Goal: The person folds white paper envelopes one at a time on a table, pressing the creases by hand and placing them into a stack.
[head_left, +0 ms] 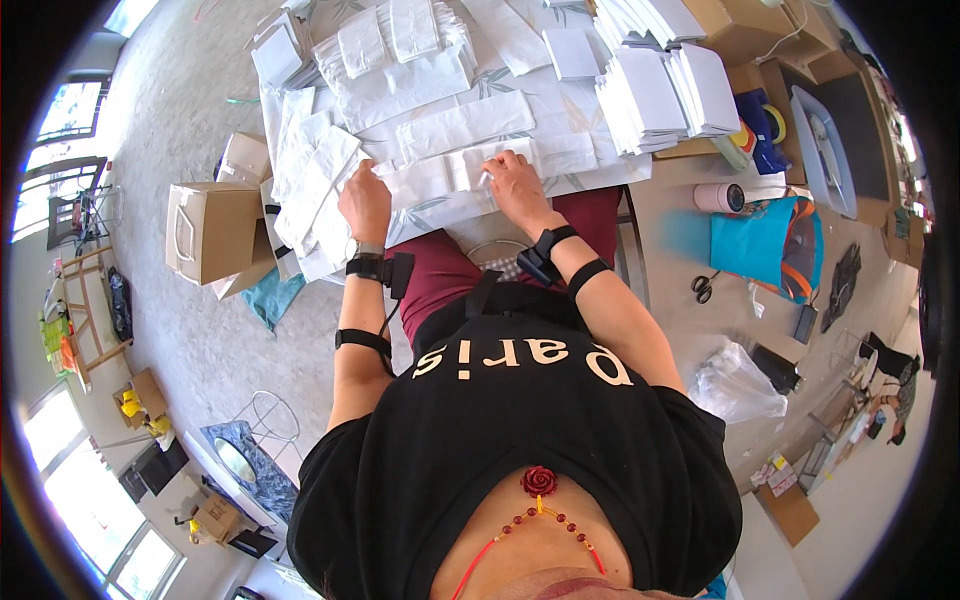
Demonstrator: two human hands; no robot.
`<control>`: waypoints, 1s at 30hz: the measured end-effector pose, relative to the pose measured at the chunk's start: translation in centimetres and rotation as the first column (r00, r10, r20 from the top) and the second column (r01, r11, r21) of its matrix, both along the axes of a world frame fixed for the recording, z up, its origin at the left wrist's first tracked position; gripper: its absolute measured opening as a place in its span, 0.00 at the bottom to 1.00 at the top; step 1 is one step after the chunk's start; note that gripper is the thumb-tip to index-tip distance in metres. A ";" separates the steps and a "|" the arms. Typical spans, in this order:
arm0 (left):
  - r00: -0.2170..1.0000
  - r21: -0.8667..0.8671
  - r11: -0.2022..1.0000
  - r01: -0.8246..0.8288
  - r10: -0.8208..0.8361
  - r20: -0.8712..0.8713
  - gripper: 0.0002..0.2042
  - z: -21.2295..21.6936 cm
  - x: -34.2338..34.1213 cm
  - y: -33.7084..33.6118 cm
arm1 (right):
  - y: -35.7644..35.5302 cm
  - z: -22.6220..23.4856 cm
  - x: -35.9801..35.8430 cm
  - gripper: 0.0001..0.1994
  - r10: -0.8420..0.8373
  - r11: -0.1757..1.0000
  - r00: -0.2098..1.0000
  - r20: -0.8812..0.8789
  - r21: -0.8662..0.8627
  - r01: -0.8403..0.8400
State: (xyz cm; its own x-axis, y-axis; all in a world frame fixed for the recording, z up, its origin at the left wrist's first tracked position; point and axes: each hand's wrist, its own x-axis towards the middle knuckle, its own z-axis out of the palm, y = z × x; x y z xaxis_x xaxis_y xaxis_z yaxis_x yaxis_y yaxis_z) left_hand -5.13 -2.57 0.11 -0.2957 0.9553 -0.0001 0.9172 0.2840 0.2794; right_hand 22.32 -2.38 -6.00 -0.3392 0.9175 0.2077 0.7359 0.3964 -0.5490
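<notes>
Across the near edge of the table lies a long, thin white strip (432,180), flat and folded, its exact material unclear. My left hand (365,208) is closed in a pinch at the strip's left end, beside a loose heap of white sheets (305,170). Further right, my right hand (517,188) grips the same strip with bent fingers, close to a small white folded piece (468,166) on it. Another white strip (465,125) lies just beyond, parallel to the first. The fingertips partly hide what they pinch.
Stacks of white flat packets (645,100) stand on the table's (410,222) right side, and layered white sheets (400,70) lie at its far left. Cardboard boxes (212,232) stand left. A pink cup (718,198), blue bag (765,245) and black scissors (704,287) are at right.
</notes>
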 end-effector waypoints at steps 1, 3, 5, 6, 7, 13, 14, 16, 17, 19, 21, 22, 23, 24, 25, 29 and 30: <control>0.994 0.090 0.993 0.074 -0.066 -0.085 0.14 -0.1 0.8 0.0 | 0.1 -0.1 0.2 0.14 0.004 1.000 1.000 -0.030 -0.008 -0.005; 0.949 0.244 0.943 0.226 -0.157 -0.272 0.15 -0.1 2.0 -0.4 | 0.3 0.1 0.4 0.16 0.026 0.999 0.995 -0.097 -0.022 -0.029; 0.946 0.272 0.907 0.321 -0.318 -0.056 0.15 -0.1 4.5 -0.2 | 0.7 1.4 1.5 0.15 -0.078 0.992 0.978 -0.196 0.087 0.097; 0.924 0.290 0.888 0.358 -0.381 0.026 0.15 -0.1 6.0 -0.4 | 0.9 1.7 2.2 0.14 -0.123 0.978 0.961 -0.246 0.137 0.160; 0.883 0.323 0.857 0.401 -0.456 0.113 0.15 -0.5 7.3 -0.4 | 1.0 2.0 3.1 0.15 -0.220 0.961 0.952 -0.211 0.118 0.248; 0.680 0.389 0.785 0.482 -0.615 0.400 0.14 -2.8 13.8 0.2 | 1.7 0.0 9.9 0.18 -0.610 0.792 0.777 0.156 0.096 0.603; 0.666 0.386 0.785 0.485 -0.618 0.418 0.15 -3.3 14.4 0.4 | 1.7 0.1 10.1 0.18 -0.632 0.771 0.745 0.211 0.078 0.632; 0.679 0.368 0.799 0.476 -0.600 0.422 0.16 -4.3 15.4 0.6 | 1.9 0.2 10.4 0.19 -0.648 0.742 0.705 0.288 0.029 0.670; 0.683 0.358 0.803 0.475 -0.594 0.425 0.16 -4.6 15.8 0.8 | 1.9 0.1 10.4 0.19 -0.655 0.734 0.701 0.281 0.017 0.679; 0.693 0.343 0.802 0.490 -0.597 0.405 0.19 -5.1 16.3 1.4 | 2.1 0.0 10.4 0.18 -0.667 0.720 0.695 0.268 -0.008 0.694; 0.721 0.316 0.815 0.485 -0.577 0.383 0.21 -5.1 17.0 1.5 | 2.1 -0.6 10.8 0.16 -0.663 0.725 0.707 0.245 -0.025 0.689; 0.732 0.311 0.821 0.478 -0.569 0.376 0.21 -5.1 17.1 1.6 | 2.2 -0.9 10.9 0.15 -0.661 0.727 0.713 0.234 -0.033 0.686; 0.742 0.305 0.828 0.471 -0.559 0.370 0.22 -5.1 17.3 1.5 | 2.3 -1.2 11.1 0.14 -0.656 0.737 0.726 0.207 -0.030 0.675; 0.752 0.300 0.834 0.464 -0.549 0.364 0.23 -5.0 17.5 1.5 | 2.4 -1.5 11.4 0.13 -0.650 0.747 0.738 0.179 -0.027 0.664; 0.757 0.290 0.836 0.466 -0.547 0.357 0.23 -5.0 17.6 1.6 | 2.5 -1.7 11.7 0.13 -0.643 0.757 0.750 0.153 -0.023 0.653; 0.772 0.279 0.837 0.472 -0.545 0.327 0.24 -4.5 17.8 1.5 | 2.3 -1.0 12.3 0.12 -0.646 0.764 0.761 -0.070 -0.079 0.641; 0.775 0.282 0.835 0.472 -0.546 0.318 0.25 -4.7 17.7 1.3 | 1.9 0.0 12.1 0.11 -0.653 0.757 0.744 -0.138 -0.112 0.644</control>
State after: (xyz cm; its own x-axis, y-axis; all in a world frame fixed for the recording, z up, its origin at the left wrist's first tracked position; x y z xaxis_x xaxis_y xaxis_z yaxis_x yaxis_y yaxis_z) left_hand 12.61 -1.23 -4.55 0.2221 0.9591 0.1756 0.7277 -0.2830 0.6248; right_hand 34.45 -0.48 -5.98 0.3748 0.9152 0.1484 0.7055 -0.1777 -0.6861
